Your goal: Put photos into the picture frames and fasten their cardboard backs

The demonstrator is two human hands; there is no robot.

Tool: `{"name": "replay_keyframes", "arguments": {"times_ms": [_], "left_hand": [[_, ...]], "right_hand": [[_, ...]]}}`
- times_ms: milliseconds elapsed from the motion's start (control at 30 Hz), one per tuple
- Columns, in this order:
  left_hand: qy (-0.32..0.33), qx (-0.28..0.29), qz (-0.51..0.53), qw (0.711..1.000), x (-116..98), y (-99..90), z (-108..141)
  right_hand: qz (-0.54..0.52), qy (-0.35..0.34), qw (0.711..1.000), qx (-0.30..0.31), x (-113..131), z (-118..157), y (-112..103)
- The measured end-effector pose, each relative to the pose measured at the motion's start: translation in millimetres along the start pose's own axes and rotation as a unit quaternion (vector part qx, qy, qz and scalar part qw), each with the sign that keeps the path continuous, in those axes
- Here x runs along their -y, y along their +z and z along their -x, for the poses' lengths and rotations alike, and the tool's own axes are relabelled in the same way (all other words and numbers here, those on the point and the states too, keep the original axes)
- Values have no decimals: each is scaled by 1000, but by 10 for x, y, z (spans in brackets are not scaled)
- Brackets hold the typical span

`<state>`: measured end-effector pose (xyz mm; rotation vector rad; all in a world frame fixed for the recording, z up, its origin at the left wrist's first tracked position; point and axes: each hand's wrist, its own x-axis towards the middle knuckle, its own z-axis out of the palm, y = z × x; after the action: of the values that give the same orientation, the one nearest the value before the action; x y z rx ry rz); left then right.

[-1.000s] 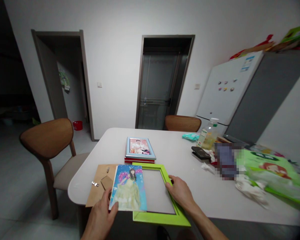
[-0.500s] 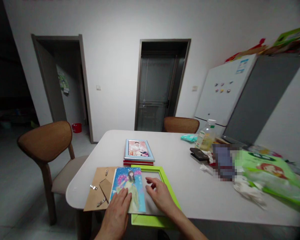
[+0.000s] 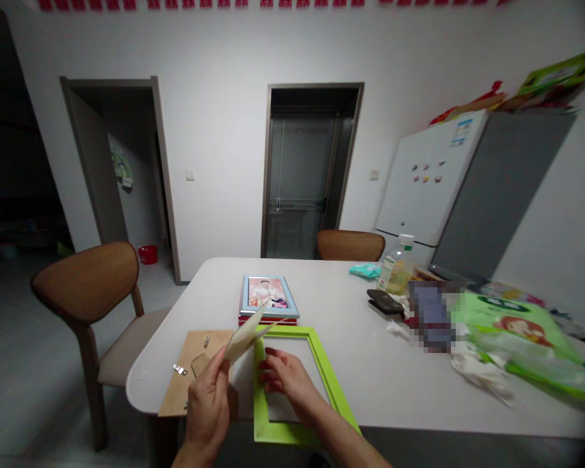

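Observation:
My left hand (image 3: 207, 396) is closed on the picture sheet (image 3: 244, 335), which it holds up on edge. Its pale back faces me, and the far end parts into two thin leaves. Beneath and to the right lies a bright green picture frame (image 3: 329, 374), its front side jutting past the table edge. Over the frame's left part hovers my right hand (image 3: 287, 380), fingers loosely bent and apart, with nothing seen in them. A brown backing board (image 3: 173, 383) with metal clips lies left of the frame, partly covered by my left hand.
Behind the green frame, a blue-edged framed photo (image 3: 246, 299) lies on a red-edged one. On the white table's (image 3: 336, 325) right are a black wallet-like item (image 3: 386, 301), a bottle (image 3: 394, 270), crumpled tissues (image 3: 482, 374) and a green tissue pack (image 3: 521, 331). A chair (image 3: 90, 286) stands left.
The picture sheet, flat across the board and frame before, is now lifted and tilted up in my left hand. My right hand has shifted slightly left, and more of the frame shows.

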<state>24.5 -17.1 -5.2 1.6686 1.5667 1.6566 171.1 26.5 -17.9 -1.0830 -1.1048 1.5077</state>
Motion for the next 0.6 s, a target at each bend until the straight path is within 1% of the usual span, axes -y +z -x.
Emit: {"name": "replay_keyframes", "arguments": {"times_ms": [67, 133, 200, 233, 300, 367, 400, 467, 533, 600], "left_hand": [[-92, -22, 105, 990, -119, 82, 30], [-156, -8, 223, 962, -225, 192, 89], [-184, 35, 311, 932, -281, 302, 168], [-189, 63, 334, 921, -284, 346, 208], [-193, 116, 349, 910, -247, 399, 274], [-190, 134, 334, 913, -175, 406, 314], [-183, 135, 310, 923, -134, 397, 326], [-156, 151, 224, 950, -58, 375, 346], [-107, 196, 107, 969, 4, 367, 373], [-38, 243, 13, 969, 57, 382, 411]], "right_hand": [[-71, 25, 997, 4, -4, 9, 28], [-145, 22, 989, -8, 6, 15, 22], [-203, -6, 978, -37, 36, 19, -47], [-218, -23, 974, -58, 61, 23, -111], [-211, -34, 973, -89, 126, 38, -287], [-172, -17, 980, -96, 194, 63, -500], [-146, -2, 985, -96, 222, 77, -605], [-91, 20, 991, -93, 254, 96, -783], [-43, 23, 994, -96, 254, 93, -891], [-1, 21, 994, -103, 233, 62, -924]]}}
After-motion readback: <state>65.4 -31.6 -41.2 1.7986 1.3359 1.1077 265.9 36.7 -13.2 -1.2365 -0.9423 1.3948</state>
